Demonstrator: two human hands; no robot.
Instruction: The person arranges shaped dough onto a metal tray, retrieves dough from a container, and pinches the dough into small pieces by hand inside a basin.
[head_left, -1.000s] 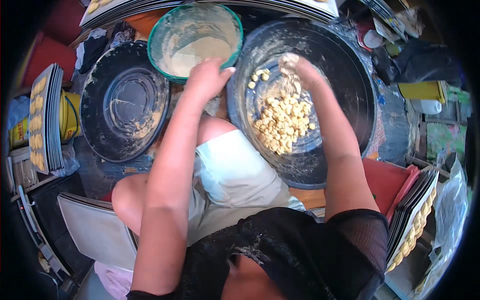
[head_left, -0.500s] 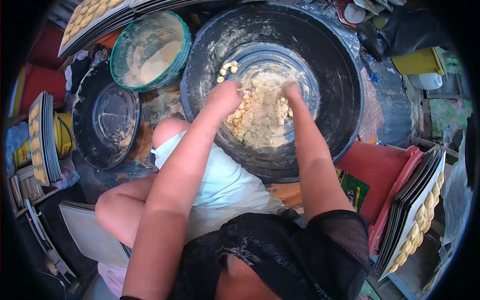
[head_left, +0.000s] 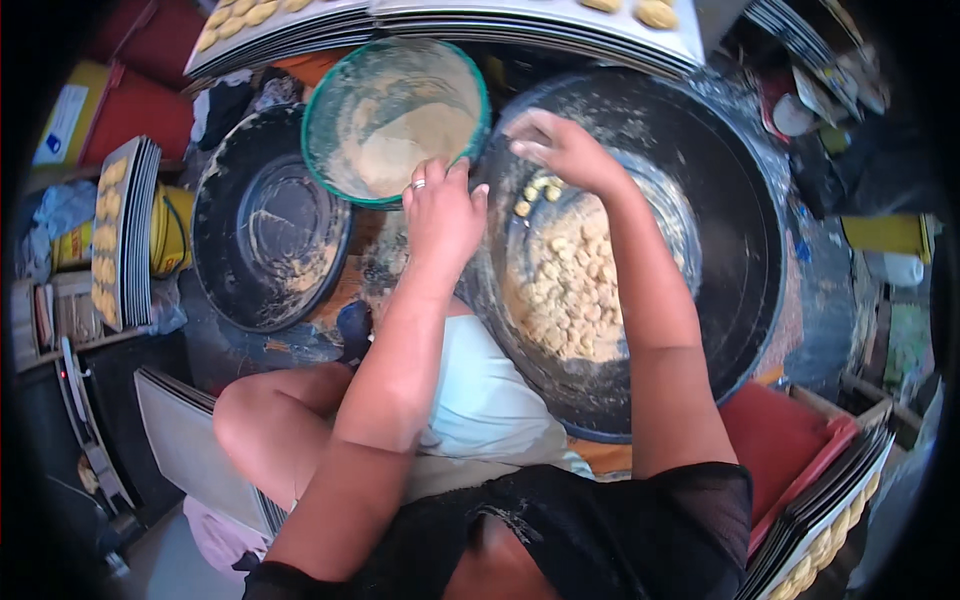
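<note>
Around two black basins (head_left: 738,240) on the floor (head_left: 225,352) stand stacked trays (head_left: 138,235).

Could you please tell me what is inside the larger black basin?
It holds a heap of floury dough pieces, with a few yellower ones beyond. What lies beneath the heap and the right forearm cannot be seen.

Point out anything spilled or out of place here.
A few yellow lumps sit apart from the main pile in the large black tub, with less powder on them. Pale residue also streaks the smaller black basin. I see no obvious damage.
</note>
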